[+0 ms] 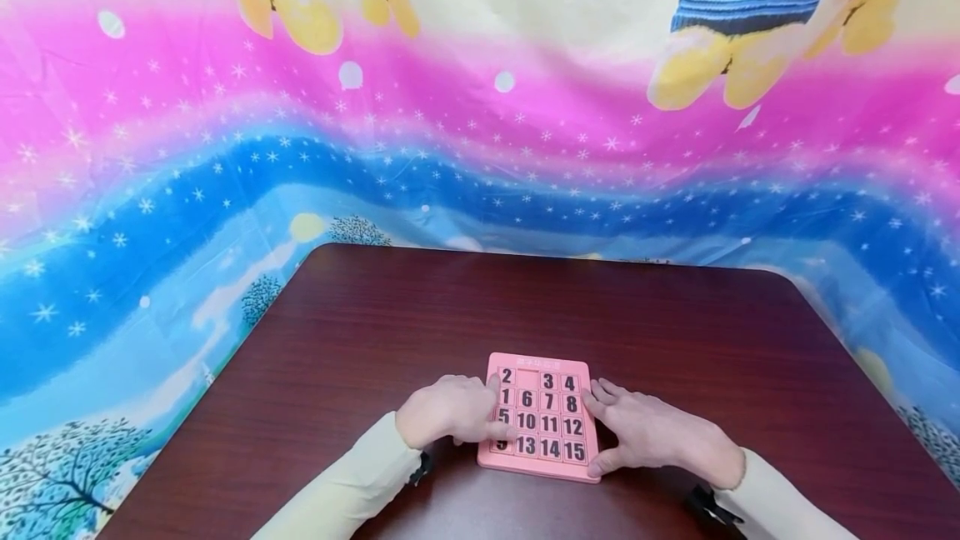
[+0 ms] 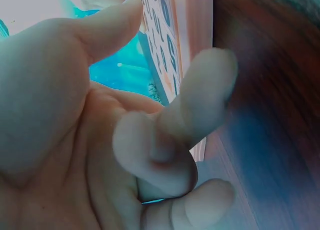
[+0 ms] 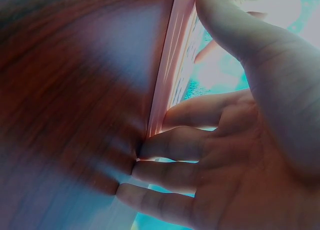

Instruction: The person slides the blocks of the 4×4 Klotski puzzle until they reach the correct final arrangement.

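Note:
A pink number slide puzzle (image 1: 538, 473) lies on the table, its black-numbered tiles facing up. The top row reads 2, a vacant slot, 3 and 4. My left hand (image 1: 453, 409) holds the puzzle's left side, thumb (image 1: 501, 431) over the 5 and 9 tiles and partly covering them. In the left wrist view, the lower fingers (image 2: 207, 97) are bent beside the puzzle's edge. Along the opposite edge, my right hand (image 1: 652, 430) rests with fairly straight fingers (image 3: 175, 145), their tips at the puzzle's side and the tabletop. Its thumb touches the lower right corner.
The dark red-brown wooden table (image 1: 420, 298) has rounded far corners. Behind it and along both sides hangs a colourful cloth (image 1: 480, 123) with bears, snowflakes and trees. A dark strap (image 1: 712, 507) sits at the right wrist.

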Action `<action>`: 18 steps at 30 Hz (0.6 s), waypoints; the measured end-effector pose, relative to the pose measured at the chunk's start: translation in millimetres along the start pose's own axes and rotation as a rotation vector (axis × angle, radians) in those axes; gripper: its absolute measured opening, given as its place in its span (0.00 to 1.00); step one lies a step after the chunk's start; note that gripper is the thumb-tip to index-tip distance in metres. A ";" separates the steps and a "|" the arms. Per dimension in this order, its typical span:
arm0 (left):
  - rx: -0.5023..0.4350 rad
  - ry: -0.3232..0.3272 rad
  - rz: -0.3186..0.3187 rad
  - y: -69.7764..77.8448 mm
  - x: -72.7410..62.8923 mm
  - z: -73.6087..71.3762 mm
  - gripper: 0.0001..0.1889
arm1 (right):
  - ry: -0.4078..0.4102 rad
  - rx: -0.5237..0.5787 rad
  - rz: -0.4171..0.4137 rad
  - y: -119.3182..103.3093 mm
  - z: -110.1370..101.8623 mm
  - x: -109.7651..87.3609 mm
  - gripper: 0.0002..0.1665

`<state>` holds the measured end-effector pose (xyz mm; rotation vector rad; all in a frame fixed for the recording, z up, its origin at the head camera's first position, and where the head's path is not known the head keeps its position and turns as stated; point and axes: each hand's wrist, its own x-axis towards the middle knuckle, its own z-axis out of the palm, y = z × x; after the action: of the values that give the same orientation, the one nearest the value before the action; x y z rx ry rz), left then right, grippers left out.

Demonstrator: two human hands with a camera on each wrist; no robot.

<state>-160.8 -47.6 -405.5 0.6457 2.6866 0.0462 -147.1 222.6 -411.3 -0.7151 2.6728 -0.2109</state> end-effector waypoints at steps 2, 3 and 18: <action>0.000 -0.001 -0.006 1.0 0.4 0.1 0.46 | -0.002 0.002 0.000 0.3 0.0 0.3 0.63; 0.003 -0.001 -0.010 1.5 0.7 0.1 0.47 | -0.003 0.002 0.000 0.4 0.1 0.5 0.63; 0.077 0.030 0.029 16.8 9.0 -0.4 0.48 | -0.003 -0.012 -0.002 1.6 1.6 1.0 0.63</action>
<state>-161.1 -28.5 -406.3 0.7131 2.7195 -0.0410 -148.0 223.5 -413.4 -0.7212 2.6730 -0.1943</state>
